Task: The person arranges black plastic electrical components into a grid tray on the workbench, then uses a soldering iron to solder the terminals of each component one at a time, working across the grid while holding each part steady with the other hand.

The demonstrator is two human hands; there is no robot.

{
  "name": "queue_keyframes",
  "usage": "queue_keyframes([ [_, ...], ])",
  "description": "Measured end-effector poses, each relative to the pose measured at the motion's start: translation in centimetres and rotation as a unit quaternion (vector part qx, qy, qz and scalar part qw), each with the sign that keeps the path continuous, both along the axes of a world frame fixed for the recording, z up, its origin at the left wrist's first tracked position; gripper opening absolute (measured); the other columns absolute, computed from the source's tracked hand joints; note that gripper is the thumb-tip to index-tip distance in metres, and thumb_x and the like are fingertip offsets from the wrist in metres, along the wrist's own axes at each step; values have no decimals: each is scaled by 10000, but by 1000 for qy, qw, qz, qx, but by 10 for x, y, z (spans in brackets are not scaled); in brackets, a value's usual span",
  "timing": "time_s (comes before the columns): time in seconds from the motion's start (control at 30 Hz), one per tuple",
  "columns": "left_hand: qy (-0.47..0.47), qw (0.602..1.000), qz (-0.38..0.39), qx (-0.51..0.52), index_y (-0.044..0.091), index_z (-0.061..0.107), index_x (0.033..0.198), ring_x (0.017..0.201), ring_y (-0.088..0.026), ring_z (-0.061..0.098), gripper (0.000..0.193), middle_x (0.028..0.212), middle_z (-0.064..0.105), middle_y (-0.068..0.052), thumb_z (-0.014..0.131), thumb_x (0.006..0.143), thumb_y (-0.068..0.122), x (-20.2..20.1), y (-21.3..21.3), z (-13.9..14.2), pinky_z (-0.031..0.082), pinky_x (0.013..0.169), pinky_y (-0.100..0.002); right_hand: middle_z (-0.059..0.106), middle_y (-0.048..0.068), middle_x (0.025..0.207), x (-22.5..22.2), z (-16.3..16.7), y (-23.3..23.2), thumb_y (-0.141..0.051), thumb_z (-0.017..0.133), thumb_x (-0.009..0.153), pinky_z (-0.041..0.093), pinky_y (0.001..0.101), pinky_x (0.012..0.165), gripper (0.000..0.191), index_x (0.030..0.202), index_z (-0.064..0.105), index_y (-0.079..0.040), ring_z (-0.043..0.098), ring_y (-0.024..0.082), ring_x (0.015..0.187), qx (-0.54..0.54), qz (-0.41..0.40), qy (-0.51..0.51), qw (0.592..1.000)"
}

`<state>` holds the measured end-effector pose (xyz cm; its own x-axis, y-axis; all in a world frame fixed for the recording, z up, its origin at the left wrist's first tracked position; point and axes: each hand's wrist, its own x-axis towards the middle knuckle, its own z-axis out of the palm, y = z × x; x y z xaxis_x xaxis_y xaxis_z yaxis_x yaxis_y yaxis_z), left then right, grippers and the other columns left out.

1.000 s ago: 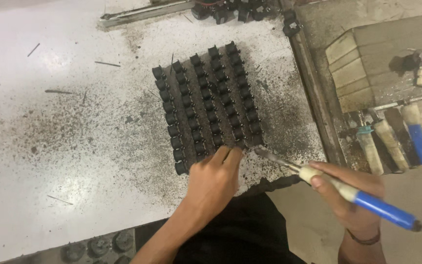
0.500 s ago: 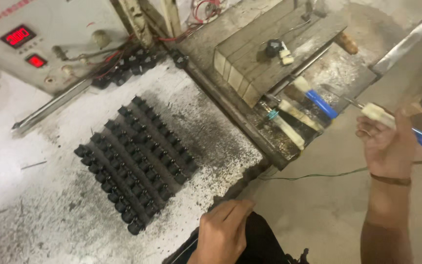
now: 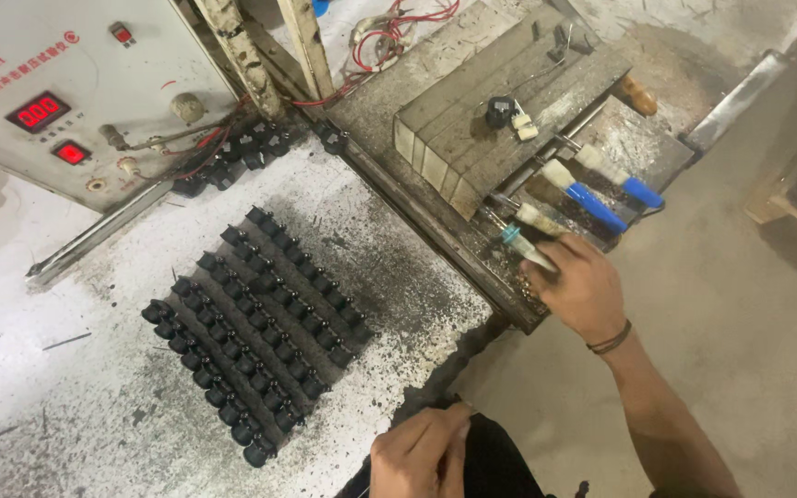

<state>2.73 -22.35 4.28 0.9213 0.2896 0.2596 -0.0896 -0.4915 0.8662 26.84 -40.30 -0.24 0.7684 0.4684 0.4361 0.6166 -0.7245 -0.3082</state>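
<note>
Right hand [image 3: 583, 288] clamped round a pale-handled tool [image 3: 529, 249] over the grimy side tray [image 3: 500, 277], near 2 blue-handled tools [image 3: 596, 207], left hand [image 3: 417, 452] loosely curled, empty, at the table edge below the block of black parts [image 3: 255, 332].

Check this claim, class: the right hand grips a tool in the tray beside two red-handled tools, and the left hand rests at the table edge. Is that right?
One detail is wrong. The two tools beside the right hand have blue handles, not red, as the head view shows. The right hand does grip a tool in the tray, and the left hand rests at the table edge.
</note>
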Motion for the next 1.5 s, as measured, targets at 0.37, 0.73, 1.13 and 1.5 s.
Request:
queue_keyframes([
  [0.37, 53, 949, -115, -288, -25, 733, 1133, 886, -193, 629, 160, 967, 666, -146, 667, 989, 0, 18, 10, -20, 503, 775, -302, 660, 99, 989, -138, -15, 15, -58, 798, 793, 512, 324, 734, 335, 1103, 677, -15, 652, 211, 829, 249, 51, 131, 958],
  [0.73, -153, 935, 100, -304, -43, 720, 1115, 1040, -167, 671, 135, 1146, 686, -125, 642, 1024, 19, -3, 76, -10, 545, 890, -269, 564, 267, 1456, -205, -47, 81, -216, 809, 905, 484, 408, 1113, 652, 1416, 547, 93, 608, 354, 1325, 334, 338, 292, 830],
  [1.13, -63, 956, 76, -276, 3, 751, 1141, 769, -151, 687, 220, 949, 777, -103, 621, 974, -54, -33, 67, -8, 573, 691, -284, 708, 259, 1243, -116, -38, 119, -408, 691, 1016, 638, 442, 845, 725, 1515, 464, 66, 728, 340, 1063, 501, 369, 532, 575],
  [1.5, 4, 958, 214, 191, 39, 755, 1102, 768, -213, 657, 314, 987, 637, -73, 732, 795, -21, -61, 118, -29, 541, 580, -330, 766, 162, 917, -143, -17, 43, -41, 683, 877, 607, 292, 681, 355, 1199, 693, 108, 753, 212, 762, 247, 193, 405, 859],
])
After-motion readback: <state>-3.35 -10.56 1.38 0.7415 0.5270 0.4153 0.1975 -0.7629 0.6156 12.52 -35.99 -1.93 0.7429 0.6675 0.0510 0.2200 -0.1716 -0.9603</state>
